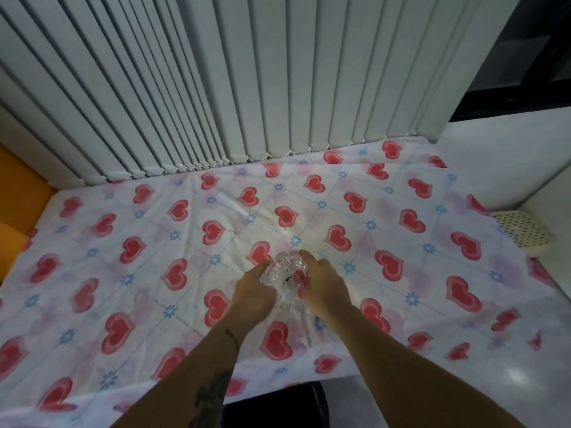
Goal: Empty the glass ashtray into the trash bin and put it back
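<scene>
While both hands, left hand (254,292) and right hand (322,284), cupped the clear faceted glass ashtray (284,274) on the heart-printed tablecloth (417,242), fingers curled against its sides, emptying apparently remained undone; dark specks showed inside.

Table surface: the heart-print cloth (401,211) lies flat and bare to the left, right and far side of the centre; a hand could sweep across it on any of these sides.
Centre: the glass ashtray (284,273) sits between the left hand (253,291) and the right hand (321,282), which close off its two flanks; only its far edge is open.
Far edge: vertical blinds (216,88) hang down to the cloth and bar reach beyond.
Right edge: a dotted white object (522,231) rests beside the cloth.
Near edge: both forearms cross it; a dark object (293,400) stands below, partly hidden.
</scene>
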`<state>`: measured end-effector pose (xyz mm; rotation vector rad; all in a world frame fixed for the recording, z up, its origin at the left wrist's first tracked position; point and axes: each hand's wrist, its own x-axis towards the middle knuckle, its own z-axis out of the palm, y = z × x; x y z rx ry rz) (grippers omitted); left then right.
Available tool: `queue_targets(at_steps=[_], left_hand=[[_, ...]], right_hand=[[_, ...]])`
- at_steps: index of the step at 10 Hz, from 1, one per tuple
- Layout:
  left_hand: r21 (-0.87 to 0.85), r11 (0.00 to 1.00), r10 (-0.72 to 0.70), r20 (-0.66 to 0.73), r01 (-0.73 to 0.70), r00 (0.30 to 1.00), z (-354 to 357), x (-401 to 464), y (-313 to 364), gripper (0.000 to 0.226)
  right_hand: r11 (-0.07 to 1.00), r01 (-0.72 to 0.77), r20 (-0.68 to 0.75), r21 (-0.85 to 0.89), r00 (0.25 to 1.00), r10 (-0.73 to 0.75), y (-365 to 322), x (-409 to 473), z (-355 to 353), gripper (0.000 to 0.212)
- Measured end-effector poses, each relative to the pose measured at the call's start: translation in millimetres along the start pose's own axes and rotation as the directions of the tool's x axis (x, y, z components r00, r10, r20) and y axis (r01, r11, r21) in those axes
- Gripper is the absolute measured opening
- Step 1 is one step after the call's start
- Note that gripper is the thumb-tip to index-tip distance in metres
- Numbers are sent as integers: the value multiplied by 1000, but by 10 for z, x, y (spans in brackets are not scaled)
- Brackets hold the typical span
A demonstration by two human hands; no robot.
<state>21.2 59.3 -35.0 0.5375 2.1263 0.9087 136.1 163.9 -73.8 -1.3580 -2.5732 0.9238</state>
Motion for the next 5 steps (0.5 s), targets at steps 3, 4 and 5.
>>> queue_targets(at_steps=[3, 4, 5], left_hand=[[174, 980, 97, 1, -95, 995, -32, -71, 16, 51], [360, 918, 167, 23, -165, 986, -134, -111, -25, 54], [535, 823, 223, 10, -193, 975, -308, -150, 4, 54]], right_hand=[[994, 60, 102, -92, 994, -50, -31, -61, -153, 78], [990, 99, 76, -99, 993, -91, -32, -127, -361, 75], [984, 115, 16, -132, 993, -114, -61, -124, -571, 64]])
